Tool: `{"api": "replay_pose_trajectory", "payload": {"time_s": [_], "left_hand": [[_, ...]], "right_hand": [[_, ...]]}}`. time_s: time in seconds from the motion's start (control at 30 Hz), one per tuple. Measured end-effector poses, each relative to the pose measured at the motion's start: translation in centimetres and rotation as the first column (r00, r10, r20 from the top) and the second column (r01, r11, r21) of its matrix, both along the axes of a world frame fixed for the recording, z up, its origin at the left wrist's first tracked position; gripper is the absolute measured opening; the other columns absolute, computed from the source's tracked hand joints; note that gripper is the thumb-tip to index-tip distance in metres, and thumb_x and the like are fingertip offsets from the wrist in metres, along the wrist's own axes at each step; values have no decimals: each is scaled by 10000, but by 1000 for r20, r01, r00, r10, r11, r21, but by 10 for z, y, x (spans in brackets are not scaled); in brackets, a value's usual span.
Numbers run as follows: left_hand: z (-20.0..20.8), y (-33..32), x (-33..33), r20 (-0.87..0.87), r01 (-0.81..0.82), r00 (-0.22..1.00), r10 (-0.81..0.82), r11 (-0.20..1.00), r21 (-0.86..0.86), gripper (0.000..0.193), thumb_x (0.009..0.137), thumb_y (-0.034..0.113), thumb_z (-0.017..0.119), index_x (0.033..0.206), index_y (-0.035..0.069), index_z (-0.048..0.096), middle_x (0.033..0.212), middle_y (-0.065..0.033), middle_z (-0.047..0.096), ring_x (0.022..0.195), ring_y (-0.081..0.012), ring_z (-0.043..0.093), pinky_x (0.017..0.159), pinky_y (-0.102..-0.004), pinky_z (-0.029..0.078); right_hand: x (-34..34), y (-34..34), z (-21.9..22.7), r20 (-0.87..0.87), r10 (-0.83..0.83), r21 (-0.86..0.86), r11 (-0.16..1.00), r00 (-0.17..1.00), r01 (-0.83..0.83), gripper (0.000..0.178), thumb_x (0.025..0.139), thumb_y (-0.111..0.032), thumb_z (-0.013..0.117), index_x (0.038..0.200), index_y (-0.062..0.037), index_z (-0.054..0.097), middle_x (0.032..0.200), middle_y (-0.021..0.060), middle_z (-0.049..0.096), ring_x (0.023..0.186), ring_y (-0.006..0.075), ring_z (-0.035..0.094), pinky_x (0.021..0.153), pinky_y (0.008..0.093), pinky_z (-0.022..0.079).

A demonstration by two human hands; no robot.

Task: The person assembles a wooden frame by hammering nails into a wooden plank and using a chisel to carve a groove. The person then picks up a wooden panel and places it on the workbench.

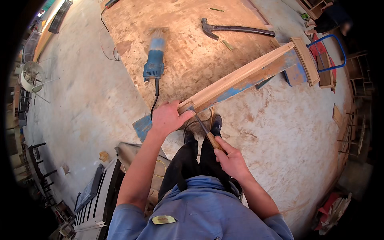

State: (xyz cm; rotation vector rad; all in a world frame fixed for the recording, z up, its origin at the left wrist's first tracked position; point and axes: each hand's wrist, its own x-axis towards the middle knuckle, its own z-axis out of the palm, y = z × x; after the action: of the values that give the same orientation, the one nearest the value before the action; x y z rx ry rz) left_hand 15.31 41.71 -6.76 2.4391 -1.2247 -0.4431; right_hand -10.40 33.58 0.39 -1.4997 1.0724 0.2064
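Observation:
A long, pale wooden bar [240,78] lies slantwise along the near edge of the workbench [184,52]. My left hand [166,119] is closed over the bar's near left end, its thumb stretched toward the blade of a chisel. In my right hand [232,160] is the wooden handle of that chisel [211,138], which slants up and left. Its tip meets the bar's end beside my left thumb; the cutting edge itself is too small to make out.
A blue corded power tool [154,60] lies on the bench, its cable trailing over the near edge. Farther back is a claw hammer [240,30]. A blue-handled trolley [340,52] stands at far right, near another person [332,20]. At left is a round fan [32,76].

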Motion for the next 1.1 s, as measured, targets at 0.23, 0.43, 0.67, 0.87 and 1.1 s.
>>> {"api": "replay_pose_trajectory", "payload": {"time_s": [0.23,0.43,0.67,0.87,1.1], "left_hand": [[15,-5,2,-56,42,998,-32,981,191,733,841,669,599,1202,33,640,942,-213,687,953,-389,656,801,-468,522],[9,-9,3,-124,17,992,-2,993,117,698,840,692,571,960,7,640,856,-213,692,911,-409,668,772,-506,534],[11,-12,-1,-100,29,995,-14,987,155,655,815,665,627,823,10,640,753,-204,669,757,-393,674,678,-480,531],[1,-9,-3,23,33,999,-33,999,12,625,802,636,660,755,14,628,702,-204,646,705,-381,664,620,-476,525],[-1,-9,-2,40,37,999,-36,999,-22,555,835,570,661,761,20,637,690,-189,661,709,-371,679,622,-471,547]], "right_hand": [[-3,-3,0,56,-21,17,1000,998,20,506,984,-193,594,1474,-130,485,724,-12,585,564,56,488,533,226,439],[1,-11,12,-49,7,34,999,999,-5,486,978,-245,600,1445,-141,514,824,98,667,707,157,615,757,299,522],[4,-14,11,-20,53,-34,998,998,-54,487,989,-221,585,1460,-135,501,747,32,611,615,105,542,616,264,476],[1,-6,-4,9,7,-4,1000,1000,-7,488,996,-207,582,1470,-136,491,695,-14,567,547,57,482,517,236,441],[10,6,-27,84,-73,30,997,994,70,490,996,-205,592,1471,-138,490,695,-18,565,553,52,481,518,229,439]]}}
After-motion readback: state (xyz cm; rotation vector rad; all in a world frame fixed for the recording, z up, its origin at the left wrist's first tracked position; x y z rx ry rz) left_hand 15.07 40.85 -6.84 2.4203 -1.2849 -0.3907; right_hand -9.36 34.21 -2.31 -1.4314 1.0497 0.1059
